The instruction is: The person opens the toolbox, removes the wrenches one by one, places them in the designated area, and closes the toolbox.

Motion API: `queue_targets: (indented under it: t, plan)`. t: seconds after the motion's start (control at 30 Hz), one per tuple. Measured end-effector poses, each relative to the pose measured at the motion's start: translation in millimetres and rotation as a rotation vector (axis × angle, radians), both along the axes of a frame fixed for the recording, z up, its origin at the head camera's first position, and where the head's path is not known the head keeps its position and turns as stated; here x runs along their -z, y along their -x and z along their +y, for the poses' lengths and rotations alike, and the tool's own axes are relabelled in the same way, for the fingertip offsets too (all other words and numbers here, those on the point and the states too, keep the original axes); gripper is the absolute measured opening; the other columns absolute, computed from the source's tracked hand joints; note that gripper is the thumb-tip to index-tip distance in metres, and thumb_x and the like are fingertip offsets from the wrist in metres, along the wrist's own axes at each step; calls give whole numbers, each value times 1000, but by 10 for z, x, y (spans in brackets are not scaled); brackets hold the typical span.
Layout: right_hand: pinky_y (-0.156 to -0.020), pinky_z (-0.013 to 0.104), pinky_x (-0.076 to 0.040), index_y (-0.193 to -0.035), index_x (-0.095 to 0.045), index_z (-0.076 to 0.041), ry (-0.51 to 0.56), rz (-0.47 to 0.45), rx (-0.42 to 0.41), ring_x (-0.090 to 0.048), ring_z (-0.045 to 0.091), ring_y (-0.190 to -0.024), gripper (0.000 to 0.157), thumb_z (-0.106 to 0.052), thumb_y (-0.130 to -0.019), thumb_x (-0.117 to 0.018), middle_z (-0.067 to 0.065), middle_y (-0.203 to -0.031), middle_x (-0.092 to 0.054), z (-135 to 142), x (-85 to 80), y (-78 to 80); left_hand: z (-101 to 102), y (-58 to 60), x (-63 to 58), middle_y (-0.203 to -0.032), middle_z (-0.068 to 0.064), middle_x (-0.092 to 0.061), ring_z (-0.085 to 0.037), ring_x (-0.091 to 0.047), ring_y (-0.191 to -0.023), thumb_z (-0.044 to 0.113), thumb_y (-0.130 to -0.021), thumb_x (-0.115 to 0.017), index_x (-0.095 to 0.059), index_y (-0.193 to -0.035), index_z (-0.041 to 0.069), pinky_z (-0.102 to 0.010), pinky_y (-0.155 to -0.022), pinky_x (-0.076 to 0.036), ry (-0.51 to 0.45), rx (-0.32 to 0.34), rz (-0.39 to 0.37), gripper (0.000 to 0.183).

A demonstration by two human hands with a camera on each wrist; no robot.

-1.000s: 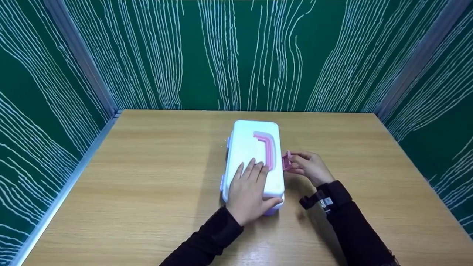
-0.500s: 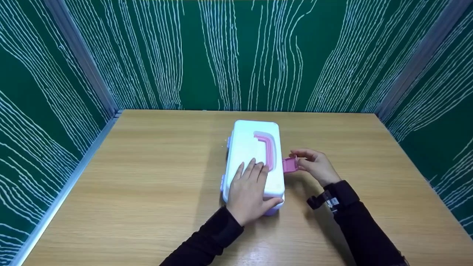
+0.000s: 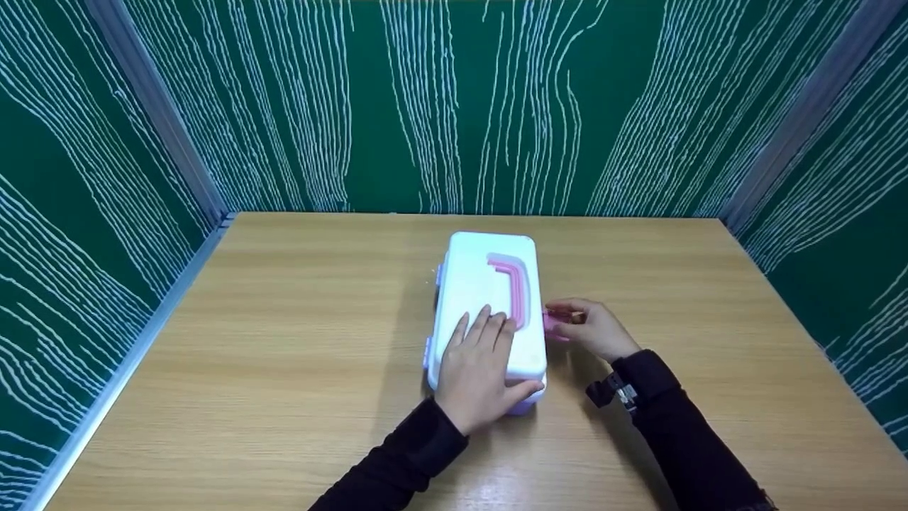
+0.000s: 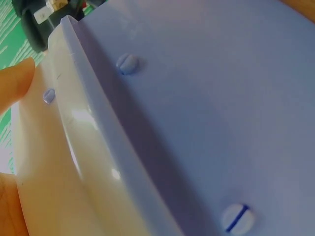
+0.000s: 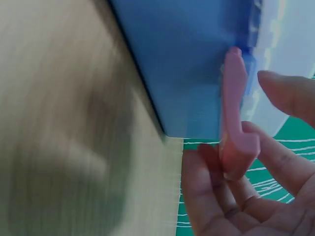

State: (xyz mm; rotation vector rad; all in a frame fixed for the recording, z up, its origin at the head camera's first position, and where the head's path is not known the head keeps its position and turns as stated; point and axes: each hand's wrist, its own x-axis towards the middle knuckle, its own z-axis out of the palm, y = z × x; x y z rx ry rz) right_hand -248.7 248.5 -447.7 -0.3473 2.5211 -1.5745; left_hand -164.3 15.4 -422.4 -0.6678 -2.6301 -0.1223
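A white storage box (image 3: 468,273) with a pink handle (image 3: 518,294) in its lid lies lengthwise on the table, lid down on its body. My left hand (image 3: 475,380) rests flat on the near part of the lid, fingers spread. At the box's right side, my right hand (image 3: 601,331) has its fingers about the pink latch (image 5: 234,103), which stands out from the wall. In the right wrist view the forefinger touches the latch, other fingers lie behind it, and the thumb is apart from it. The left wrist view shows the box's purple body (image 4: 211,108) and lid edge.
Two purple hinges, one the near hinge (image 3: 427,352), stick out from the box's left side. The wooden table (image 3: 284,341) stretches to both sides. Green panels with white lines (image 3: 383,106) enclose its back and sides.
My right hand drew the latch outward to the right, then came back left towards the box with it. The left hand and the box have stayed in place.
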Motion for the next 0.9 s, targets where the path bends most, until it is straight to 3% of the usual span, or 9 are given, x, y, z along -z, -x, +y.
queue_targets:
  t: [0.13,0.3,0.43,0.53,0.7,0.9]
  plan:
    - [-82,21,-54,-133,-51,11,-43,20,-46,-60,39,-113,49,-9,-91,-66,31,-129,-58,-15,53,6,1,0,4,-139,-4,-57,-23,-45,-138,77,-79,-55,-51,-138,13,-44,-117,-30,-10,3,21,87]
    - [-90,33,-52,-130,-55,8,-127,88,-58,-60,39,-111,45,-11,-91,-67,26,-124,-62,-36,111,12,2,-5,11,-138,-5,-58,-24,-45,-138,77,-78,-55,-52,-137,12,-44,-117,-31,-14,6,40,88]
    - [-96,47,-51,-129,-58,6,-120,103,-74,-60,40,-112,43,-10,-90,-67,25,-123,-63,-58,131,12,0,-7,18,-135,-5,-59,-24,-47,-136,77,-78,-57,-53,-136,11,-44,-115,-33,-19,12,72,87]
    - [-98,50,-49,-129,-57,6,-105,89,-81,-60,41,-113,43,-10,-90,-67,26,-123,-63,-78,129,7,-4,-5,25,-134,-5,-60,-24,-48,-135,76,-77,-58,-53,-135,11,-44,-115,-34,-23,14,88,87]
    - [-99,44,-50,-131,-53,9,-94,71,-89,-60,40,-114,45,-9,-91,-65,28,-126,-61,-103,133,8,-2,-4,27,-134,-5,-60,-24,-48,-135,76,-77,-58,-54,-135,11,-44,-114,-34,-23,13,86,87]
    - [-96,30,-51,-136,-42,14,26,-45,-109,-53,41,-124,49,-5,-94,-59,34,-134,-53,-123,157,16,0,-5,27,-134,-5,-60,-24,-49,-135,76,-77,-58,-54,-134,11,-44,-114,-35,-22,15,91,87]
